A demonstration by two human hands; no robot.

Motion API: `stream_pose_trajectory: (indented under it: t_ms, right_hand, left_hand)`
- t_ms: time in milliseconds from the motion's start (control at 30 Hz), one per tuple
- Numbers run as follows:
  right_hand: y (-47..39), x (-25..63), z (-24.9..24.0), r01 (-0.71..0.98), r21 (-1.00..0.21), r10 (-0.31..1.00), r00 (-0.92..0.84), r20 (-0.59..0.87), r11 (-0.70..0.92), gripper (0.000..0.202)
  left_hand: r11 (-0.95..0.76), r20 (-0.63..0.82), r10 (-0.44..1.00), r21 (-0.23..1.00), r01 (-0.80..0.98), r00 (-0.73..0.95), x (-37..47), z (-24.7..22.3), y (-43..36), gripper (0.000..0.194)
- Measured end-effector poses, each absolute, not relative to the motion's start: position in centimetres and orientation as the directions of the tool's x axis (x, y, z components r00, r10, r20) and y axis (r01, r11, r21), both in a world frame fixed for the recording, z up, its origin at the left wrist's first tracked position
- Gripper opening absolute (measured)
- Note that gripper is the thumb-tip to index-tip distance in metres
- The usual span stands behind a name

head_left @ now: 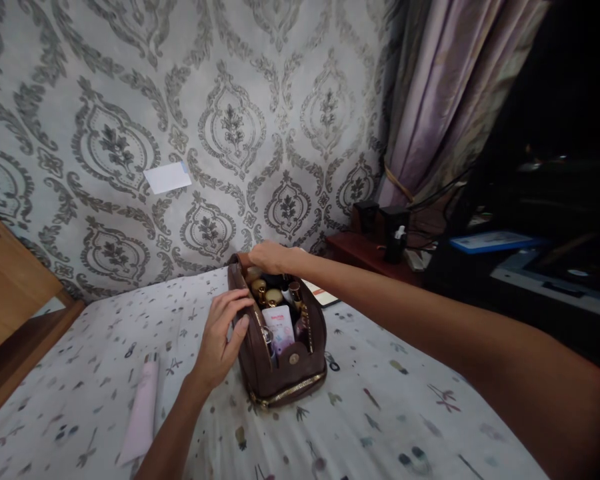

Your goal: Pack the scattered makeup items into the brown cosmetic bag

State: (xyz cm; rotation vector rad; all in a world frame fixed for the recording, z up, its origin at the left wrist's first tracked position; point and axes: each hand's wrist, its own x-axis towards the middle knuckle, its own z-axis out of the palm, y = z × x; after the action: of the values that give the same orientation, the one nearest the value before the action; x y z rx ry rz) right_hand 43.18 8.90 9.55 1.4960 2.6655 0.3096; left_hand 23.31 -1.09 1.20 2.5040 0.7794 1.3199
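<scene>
A brown cosmetic bag point(280, 377) stands on the bed with its top unzipped. Inside it are several gold-capped bottles and jars point(274, 297) and a white and lilac packet point(279, 327). My left hand point(223, 333) lies against the bag's left side, fingers stretched toward the zipped rim and thumb apart. At the bag's far end, my right hand point(270, 257) is closed on the brown strap point(243, 259); its fingertips are partly hidden. My right forearm passes over the bag's far right corner.
A pink tube point(143, 410) lies on the patterned sheet point(380, 427) at left. Partly behind the bag lies a flat dark-edged item point(323, 293). Small black speakers point(393, 223) stand on a reddish shelf point(343, 247) by the curtain. A wooden board point(15, 280) borders the left.
</scene>
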Motion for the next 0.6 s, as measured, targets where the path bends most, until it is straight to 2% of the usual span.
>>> stream_pose_trajectory:
  t_ms: [267,600]
  right_hand:
    - [8.1,43.1,9.8,0.820,0.230,0.842,-0.540,0.007,0.524,0.028]
    - [7.2,43.9,10.2,0.852,0.196,0.866,-0.500,0.023,0.486,0.024]
  left_hand:
    - [-0.834,0.689,0.549,0.411,0.368,0.473,23.3,1.4,-1.2,0.026]
    - [-0.840,0.692,0.539,0.399,0.368,0.480,23.2,1.4,-1.1,0.026]
